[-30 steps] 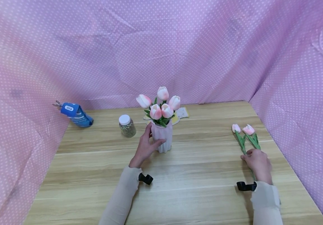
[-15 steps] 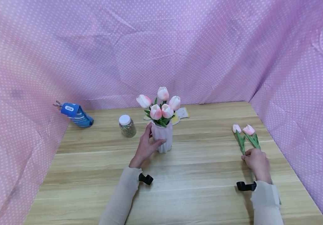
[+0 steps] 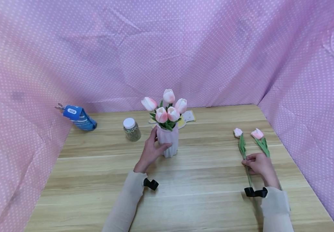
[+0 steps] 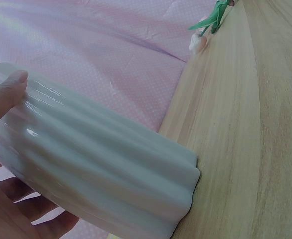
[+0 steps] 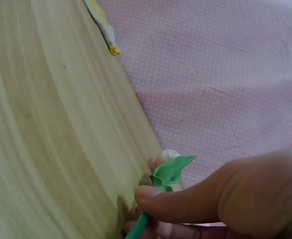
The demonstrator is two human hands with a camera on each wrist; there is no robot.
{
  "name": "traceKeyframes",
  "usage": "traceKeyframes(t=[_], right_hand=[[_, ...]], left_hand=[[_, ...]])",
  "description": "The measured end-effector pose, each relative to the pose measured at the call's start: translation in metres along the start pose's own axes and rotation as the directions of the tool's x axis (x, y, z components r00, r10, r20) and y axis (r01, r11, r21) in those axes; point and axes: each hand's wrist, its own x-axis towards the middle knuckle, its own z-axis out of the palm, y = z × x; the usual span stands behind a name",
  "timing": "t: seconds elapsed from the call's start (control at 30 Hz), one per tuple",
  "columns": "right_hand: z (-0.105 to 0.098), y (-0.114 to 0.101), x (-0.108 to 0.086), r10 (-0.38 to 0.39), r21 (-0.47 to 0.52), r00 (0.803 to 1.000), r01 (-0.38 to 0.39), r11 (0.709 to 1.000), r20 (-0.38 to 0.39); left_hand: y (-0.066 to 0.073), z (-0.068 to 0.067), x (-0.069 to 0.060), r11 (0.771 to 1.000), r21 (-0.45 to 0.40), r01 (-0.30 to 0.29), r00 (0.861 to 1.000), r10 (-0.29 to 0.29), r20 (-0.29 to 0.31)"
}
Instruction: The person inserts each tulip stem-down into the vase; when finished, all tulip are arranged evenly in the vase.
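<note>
A fluted, pale vase [image 3: 168,141] stands upright near the table's middle with several pink-and-white tulips [image 3: 161,115] in it. Round its left side curls my left hand [image 3: 150,149]; the left wrist view shows the thumb across the vase [image 4: 101,154] near the rim and the fingers behind. At the right, my right hand [image 3: 261,164] pinches the green stem of a single tulip [image 3: 242,145] between thumb and fingers, as the right wrist view also shows with its stem [image 5: 138,226]. Another tulip [image 3: 262,145] lies just right of that hand, its lower stem partly hidden.
A white-capped jar [image 3: 132,130] of small bits stands left of the vase. Farther left is a blue bag [image 3: 80,118] with a clip. Behind the vase lies a flat yellow-and-white piece [image 3: 188,116]. A pink dotted cloth [image 3: 227,58] hangs along the table's back and sides.
My right hand has moved slightly left with the pinched tulip, whose bloom has shifted left, away from the other loose tulip. The left hand and the vase have stayed put.
</note>
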Motion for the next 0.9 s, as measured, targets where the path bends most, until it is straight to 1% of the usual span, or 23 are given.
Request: traceKeyframes(t=[0.13, 0.23, 0.37, 0.5, 0.63, 0.73, 0.8, 0.9], right_hand=[[0.002, 0.002, 0.000, -0.004, 0.075, 1.000, 0.002, 0.997, 0.029], [0.005, 0.004, 0.000, -0.017, 0.173, 0.997, 0.003, 0.985, 0.077], [0.007, 0.005, 0.000, -0.033, 0.300, 0.989, -0.012, 0.954, 0.144], [0.009, 0.005, 0.001, -0.045, 0.402, 0.983, -0.032, 0.915, 0.180], [0.012, 0.006, 0.002, -0.062, 0.512, 0.982, -0.038, 0.858, 0.177], [0.013, 0.008, 0.003, -0.087, 0.596, 0.984, -0.024, 0.803, 0.157], [0.014, 0.010, 0.003, -0.112, 0.653, 0.983, -0.010, 0.757, 0.146], [0.016, 0.011, 0.003, -0.138, 0.753, 0.983, 0.000, 0.658, 0.121]], left_hand=[[-0.002, 0.000, 0.001, 1.000, 0.010, -0.017, 1.000, 0.017, -0.006], [-0.004, 0.000, 0.001, 1.000, 0.011, -0.025, 1.000, 0.025, -0.009], [-0.005, 0.000, 0.002, 1.000, 0.011, -0.025, 1.000, 0.025, -0.009], [-0.005, 0.000, 0.002, 1.000, 0.011, -0.019, 1.000, 0.019, -0.007], [-0.005, 0.000, 0.001, 1.000, 0.018, -0.011, 1.000, 0.012, -0.011], [-0.004, 0.000, 0.001, 1.000, 0.018, -0.001, 1.000, 0.001, -0.010], [-0.003, -0.001, 0.000, 1.000, 0.015, 0.003, 1.000, -0.003, -0.007], [-0.001, 0.000, 0.000, 1.000, 0.011, 0.010, 1.000, -0.010, -0.004]])
